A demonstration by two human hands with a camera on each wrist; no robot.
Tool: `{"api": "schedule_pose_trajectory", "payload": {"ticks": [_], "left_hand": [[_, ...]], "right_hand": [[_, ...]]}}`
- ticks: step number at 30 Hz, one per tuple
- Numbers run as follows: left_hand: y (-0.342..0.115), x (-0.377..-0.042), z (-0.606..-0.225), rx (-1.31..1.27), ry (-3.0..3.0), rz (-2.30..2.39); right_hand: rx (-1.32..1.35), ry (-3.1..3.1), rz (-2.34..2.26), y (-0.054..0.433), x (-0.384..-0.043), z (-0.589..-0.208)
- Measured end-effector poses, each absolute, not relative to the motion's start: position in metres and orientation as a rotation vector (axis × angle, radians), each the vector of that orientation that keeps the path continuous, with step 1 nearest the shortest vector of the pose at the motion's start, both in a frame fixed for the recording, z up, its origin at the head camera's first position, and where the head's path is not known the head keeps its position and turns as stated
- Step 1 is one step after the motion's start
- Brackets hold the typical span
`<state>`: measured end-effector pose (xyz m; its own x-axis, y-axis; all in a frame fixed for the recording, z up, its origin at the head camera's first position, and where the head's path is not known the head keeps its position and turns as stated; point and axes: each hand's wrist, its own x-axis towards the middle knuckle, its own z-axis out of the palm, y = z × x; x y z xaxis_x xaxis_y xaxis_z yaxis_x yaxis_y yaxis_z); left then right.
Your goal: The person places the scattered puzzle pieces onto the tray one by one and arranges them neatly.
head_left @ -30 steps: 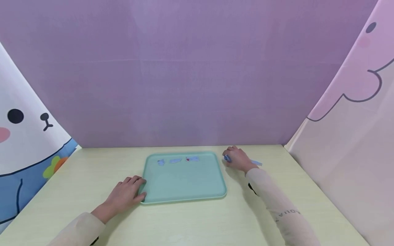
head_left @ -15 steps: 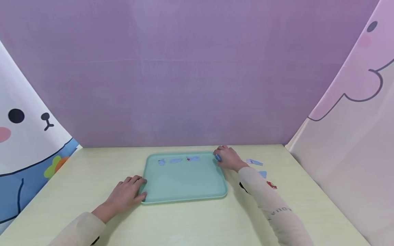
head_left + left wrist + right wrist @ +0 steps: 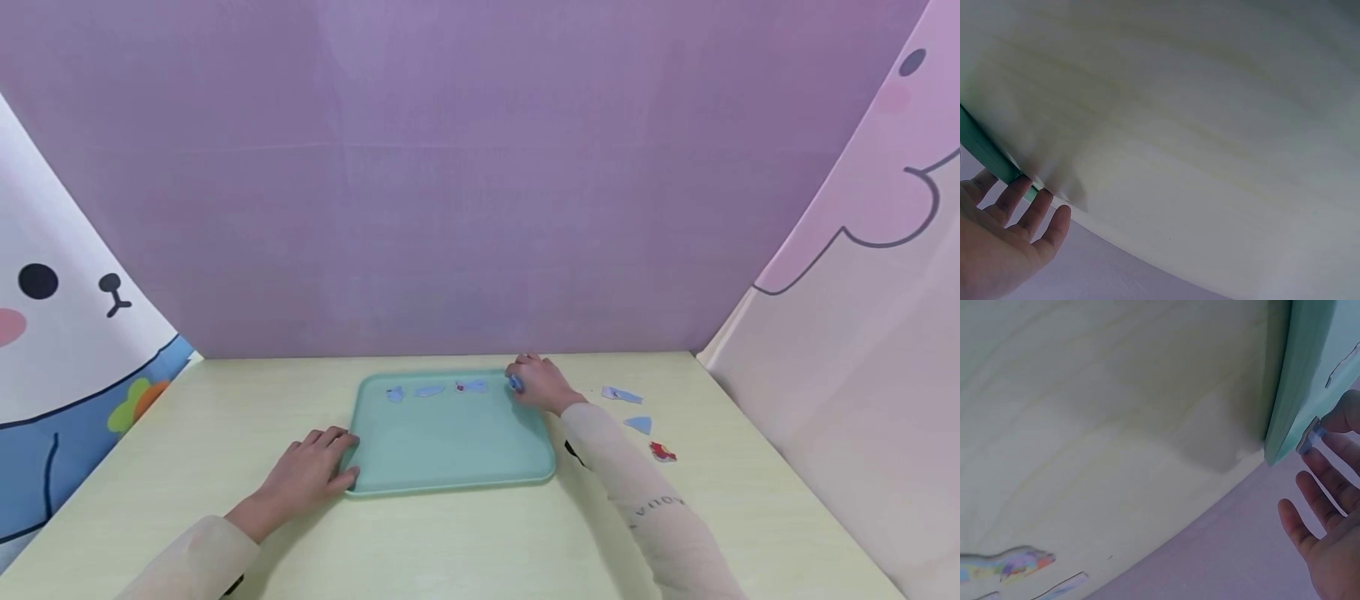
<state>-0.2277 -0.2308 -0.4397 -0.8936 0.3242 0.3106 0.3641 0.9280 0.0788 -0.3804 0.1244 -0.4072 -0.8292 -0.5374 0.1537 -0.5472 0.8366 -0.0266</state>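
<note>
A pale green tray [image 3: 442,442] lies on the table. My left hand [image 3: 307,473] rests at its left rim, fingers spread and fairly straight; the left wrist view has the fingertips right by the tray's green edge [image 3: 988,156]. Over the tray's far right corner, my right hand [image 3: 542,385] pinches a small flat blue puzzle piece [image 3: 515,382] between thumb and index finger, the other fingers extended in the right wrist view. Along the far side of the tray lie three more pieces: a small one [image 3: 395,394], a long one [image 3: 430,391] and one with a red spot [image 3: 472,386].
On the table right of the tray lie a long bluish piece [image 3: 622,395], a blue wedge-shaped piece [image 3: 639,425] and a red piece [image 3: 663,452]. A purple cloth wall [image 3: 450,208] closes off the back, with printed curtains on both sides.
My right hand has moved left with the pinched piece, from the table beside the tray to over its far right corner, uncovering the pieces on the right. The left hand stays put.
</note>
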Motion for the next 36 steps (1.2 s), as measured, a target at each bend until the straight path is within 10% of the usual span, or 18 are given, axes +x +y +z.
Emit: {"api": "schedule_pose_trajectory", "payload": {"ticks": [36], "left_hand": [[-0.232,-0.228,-0.443,-0.518,-2.79,-0.194]], "right_hand": [[0.748,-2.975,0.042,0.104,-0.387,-0.418]]}}
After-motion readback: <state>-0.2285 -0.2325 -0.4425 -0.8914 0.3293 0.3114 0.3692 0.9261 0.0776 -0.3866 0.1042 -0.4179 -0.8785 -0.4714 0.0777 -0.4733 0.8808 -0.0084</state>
